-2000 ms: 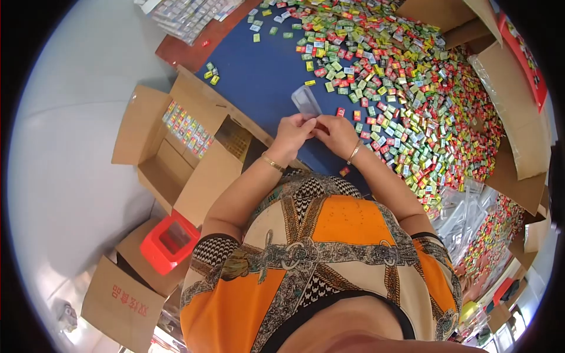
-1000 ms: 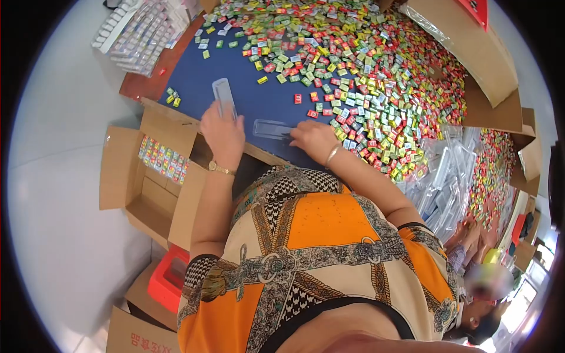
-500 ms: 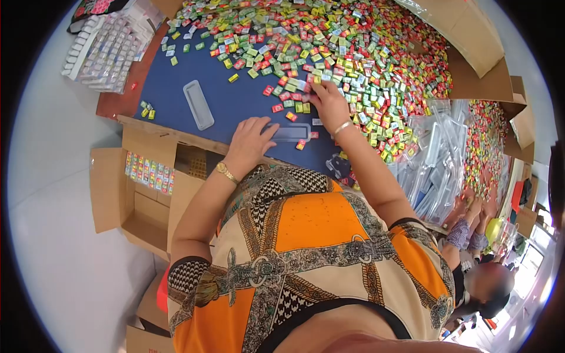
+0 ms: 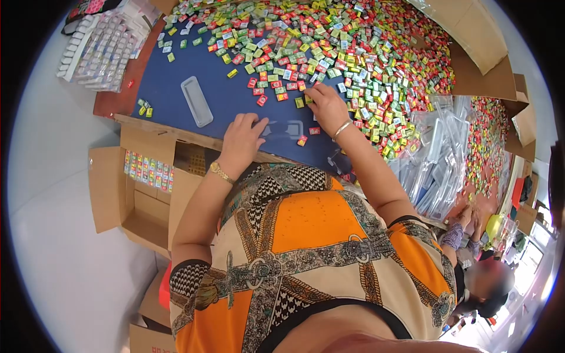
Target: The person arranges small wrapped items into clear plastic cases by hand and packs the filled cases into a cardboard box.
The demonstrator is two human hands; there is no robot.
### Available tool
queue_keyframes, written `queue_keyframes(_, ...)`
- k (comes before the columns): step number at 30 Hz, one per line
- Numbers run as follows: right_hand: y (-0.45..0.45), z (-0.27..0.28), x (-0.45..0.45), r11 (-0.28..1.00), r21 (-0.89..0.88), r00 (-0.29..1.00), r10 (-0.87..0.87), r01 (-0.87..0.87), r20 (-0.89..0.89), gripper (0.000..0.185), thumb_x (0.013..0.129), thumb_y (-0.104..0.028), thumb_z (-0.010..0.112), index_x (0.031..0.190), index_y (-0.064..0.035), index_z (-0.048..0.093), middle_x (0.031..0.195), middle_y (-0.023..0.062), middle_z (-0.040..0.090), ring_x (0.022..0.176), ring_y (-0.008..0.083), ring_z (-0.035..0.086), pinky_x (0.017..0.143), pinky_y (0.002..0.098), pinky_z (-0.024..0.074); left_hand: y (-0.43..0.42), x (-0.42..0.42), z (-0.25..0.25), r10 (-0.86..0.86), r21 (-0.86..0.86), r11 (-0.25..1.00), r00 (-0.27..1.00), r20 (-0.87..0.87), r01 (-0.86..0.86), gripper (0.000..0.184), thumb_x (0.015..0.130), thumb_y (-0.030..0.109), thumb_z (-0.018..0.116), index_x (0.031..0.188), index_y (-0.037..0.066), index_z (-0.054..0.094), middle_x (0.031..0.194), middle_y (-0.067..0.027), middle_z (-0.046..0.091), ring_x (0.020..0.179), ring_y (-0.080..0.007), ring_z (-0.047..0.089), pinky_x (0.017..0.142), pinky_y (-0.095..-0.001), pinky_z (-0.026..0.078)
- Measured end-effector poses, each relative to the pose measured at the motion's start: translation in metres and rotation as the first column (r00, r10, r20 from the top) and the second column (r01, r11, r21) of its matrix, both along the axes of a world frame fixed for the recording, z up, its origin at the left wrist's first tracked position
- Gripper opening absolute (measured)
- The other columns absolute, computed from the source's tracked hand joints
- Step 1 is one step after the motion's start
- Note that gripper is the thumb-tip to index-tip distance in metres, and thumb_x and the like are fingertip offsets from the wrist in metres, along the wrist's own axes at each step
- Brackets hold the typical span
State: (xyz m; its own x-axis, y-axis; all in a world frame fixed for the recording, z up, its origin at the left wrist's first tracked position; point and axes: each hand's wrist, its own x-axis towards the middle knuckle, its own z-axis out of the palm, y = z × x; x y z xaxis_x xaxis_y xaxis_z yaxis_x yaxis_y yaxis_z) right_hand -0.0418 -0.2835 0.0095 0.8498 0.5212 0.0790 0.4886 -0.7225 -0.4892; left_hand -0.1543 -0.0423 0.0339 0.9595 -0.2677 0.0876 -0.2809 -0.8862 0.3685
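My left hand [image 4: 242, 138] rests at the table's near edge, fingers apart, beside the left end of a clear plastic tray [image 4: 286, 129]; whether its fingertips touch the tray I cannot tell. My right hand [image 4: 328, 107] is beyond the tray with thumb and fingers closed at a small yellow-green box [image 4: 308, 99], partly hidden by the fingertips. Several small red and green boxes [image 4: 282, 96] lie loose just left of those fingers. Close to the tray's right end are a red-yellow box [image 4: 302, 140] and a red box [image 4: 314, 130].
A second clear tray [image 4: 196, 101] lies on the blue table surface [image 4: 162, 94]. Small boxes [image 4: 376, 65] heap across the far side. Stacked clear trays [image 4: 432, 162] stand at right. An open carton [image 4: 147, 215] sits below the left edge. Another person [image 4: 485, 282] works at far right.
My right hand has shifted slightly left and nearer. Several small red and green boxes near its fingertips now lie farther left. My left hand has drawn slightly left and nearer.
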Motion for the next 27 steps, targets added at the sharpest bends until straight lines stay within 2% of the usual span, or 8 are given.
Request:
queue_keyframes(3, -0.001, 0.0, 0.003, 1.0, 0.018, 1.0, -0.008, 0.008, -0.004, 0.036, 0.078, -0.006, 0.074, 0.113, -0.0103, 0.067, 0.113, 0.0094, 0.062, 0.104, 0.0306, 0.062, 0.088, 0.0405, 0.053, 0.001, 0.007, 0.001, -0.077, -0.054, 0.996, 0.995, -0.059, 0.074, 0.042, 0.076, 0.015, 0.077, 0.116, 0.009, 0.066, 0.108, -0.0069, 0.059, 0.105, -0.0271, 0.057, 0.085, -0.0394, 0.052)
queue_keyframes(6, 0.003, 0.003, 0.005, 0.982, 0.186, 0.986, 0.002, 0.029, -0.166, 0.035, 0.078, -0.004, 0.073, 0.112, -0.0089, 0.067, 0.112, 0.0097, 0.063, 0.106, 0.0309, 0.061, 0.089, 0.0407, 0.0526, 0.002, 0.018, -0.005, 0.029, -0.237, 0.971, 0.999, -0.039, -0.037, 0.037, 0.076, 0.01, 0.076, 0.112, 0.01, 0.068, 0.106, -0.0062, 0.061, 0.104, -0.0267, 0.059, 0.084, -0.0391, 0.053)
queue_keyframes(7, 0.004, 0.0, 0.007, 0.982, 0.187, 0.986, 0.003, 0.028, -0.165, 0.035, 0.078, -0.004, 0.073, 0.112, -0.0089, 0.067, 0.112, 0.0097, 0.063, 0.106, 0.0309, 0.061, 0.089, 0.0407, 0.0526, 0.003, 0.027, -0.008, 0.029, -0.236, 0.971, 0.999, -0.038, -0.038, 0.037, 0.076, 0.01, 0.076, 0.112, 0.01, 0.068, 0.106, -0.0062, 0.061, 0.104, -0.0267, 0.059, 0.084, -0.0391, 0.053)
queue_keyframes(11, 0.003, -0.014, 0.008, 0.985, 0.11, 0.991, 0.127, -0.13, 0.033, 0.035, 0.078, -0.006, 0.074, 0.112, -0.0078, 0.067, 0.111, 0.0102, 0.064, 0.105, 0.0312, 0.062, 0.089, 0.0406, 0.0526, 0.003, 0.055, -0.024, -0.017, -0.132, 0.991, 0.989, 0.145, 0.036, 0.031, 0.078, 0.011, 0.074, 0.109, 0.009, 0.069, 0.105, -0.0058, 0.063, 0.103, -0.0261, 0.061, 0.084, -0.0381, 0.053)
queue_keyframes(14, 0.0, -0.012, 0.007, 0.984, 0.113, 0.99, 0.138, -0.138, 0.008, 0.035, 0.078, -0.007, 0.075, 0.112, -0.0076, 0.067, 0.111, 0.0097, 0.064, 0.103, 0.0313, 0.062, 0.089, 0.04, 0.0528, -0.004, 0.058, -0.028, 0.008, -0.178, 0.984, 1.0, 0.024, -0.003, 0.027, 0.079, 0.011, 0.074, 0.105, 0.009, 0.069, 0.105, -0.0044, 0.063, 0.103, -0.0254, 0.061, 0.083, -0.0376, 0.054)
queue_keyframes(19, 0.011, -0.002, 0.0, 0.985, 0.152, 0.994, 0.088, -0.077, -0.067, 0.034, 0.078, -0.007, 0.075, 0.11, -0.0079, 0.067, 0.111, 0.0091, 0.064, 0.104, 0.0308, 0.062, 0.089, 0.0397, 0.053, -0.016, 0.068, -0.026, 0.056, -0.204, 0.979, 0.991, 0.118, -0.032, 0.025, 0.079, 0.01, 0.074, 0.104, 0.009, 0.069, 0.103, -0.0037, 0.062, 0.101, -0.0246, 0.061, 0.082, -0.0379, 0.054)
queue_keyframes(22, 0.027, 0.012, -0.009, 1.0, 0.021, 0.988, -0.014, 0.017, -0.155, 0.034, 0.077, -0.006, 0.075, 0.11, -0.0079, 0.068, 0.112, 0.0092, 0.064, 0.107, 0.0305, 0.061, 0.089, 0.0396, 0.0528, -0.024, 0.073, -0.025, 0.009, -0.185, 0.983, 0.996, 0.086, 0.007, 0.029, 0.078, 0.01, 0.075, 0.107, 0.009, 0.069, 0.103, -0.0043, 0.063, 0.103, -0.0254, 0.061, 0.083, -0.0372, 0.053)
queue_keyframes(27, 0.011, -0.012, 0.0, 0.994, 0.08, 0.997, 0.079, -0.08, 0.019, 0.033, 0.076, -0.005, 0.074, 0.109, -0.0072, 0.068, 0.111, 0.009, 0.064, 0.106, 0.0308, 0.061, 0.089, 0.04, 0.0529, -0.022, 0.062, -0.023, -0.012, -0.194, 0.981, 1.0, 0.018, 0.016, 0.029, 0.078, 0.009, 0.075, 0.106, 0.009, 0.069, 0.103, -0.0044, 0.062, 0.102, -0.0253, 0.061, 0.084, -0.0371, 0.053)
